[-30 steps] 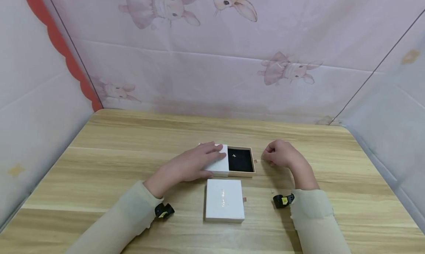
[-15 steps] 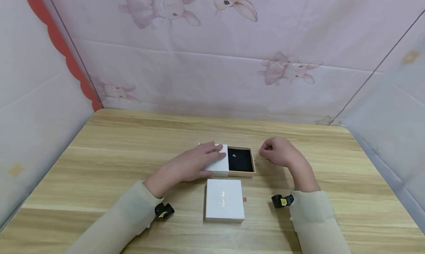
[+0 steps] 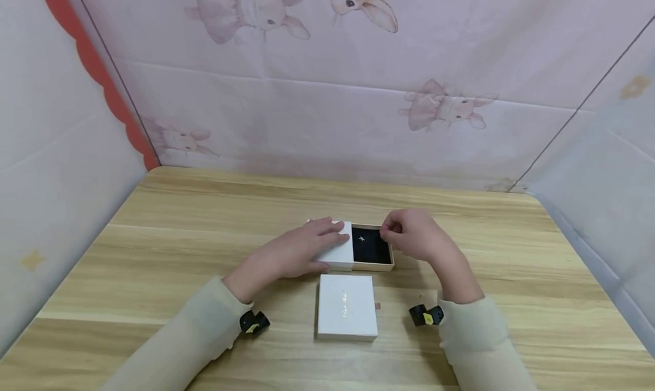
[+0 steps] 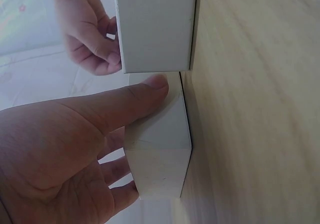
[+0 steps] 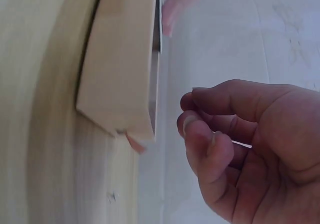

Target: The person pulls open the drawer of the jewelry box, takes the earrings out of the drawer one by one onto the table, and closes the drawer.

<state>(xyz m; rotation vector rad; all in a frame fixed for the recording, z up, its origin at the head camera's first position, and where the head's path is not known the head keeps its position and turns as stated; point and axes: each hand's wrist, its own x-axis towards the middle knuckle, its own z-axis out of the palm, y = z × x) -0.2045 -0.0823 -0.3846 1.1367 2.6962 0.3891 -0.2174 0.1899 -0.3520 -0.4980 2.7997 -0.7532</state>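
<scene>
A white slide-out jewellery box (image 3: 344,260) lies on the table, its drawer (image 3: 373,267) pulled partway out to the right. On the drawer's black pad (image 3: 372,249) sits a small star-shaped piece (image 3: 361,238). My left hand (image 3: 294,249) holds the box's white sleeve, thumb along the near side (image 4: 150,134) and fingers over the top. Above the drawer's right end hovers my right hand (image 3: 414,232), thumb and fingertips drawn together. In the right wrist view, nothing shows between those fingertips (image 5: 190,124); anything tiny there would be hidden. An orange pull tab (image 5: 135,143) hangs from the drawer.
A second white box (image 3: 347,308), closed, with gold lettering and a small tab, lies just in front of the first. A tiny object (image 5: 112,198), too small to identify, lies on the wooden table (image 3: 204,209). Rabbit-print fabric walls (image 3: 307,124) surround the table.
My right hand has moved left from beside the box to over the drawer's right end, its fingertips kept together. The left hand and both boxes stay put.
</scene>
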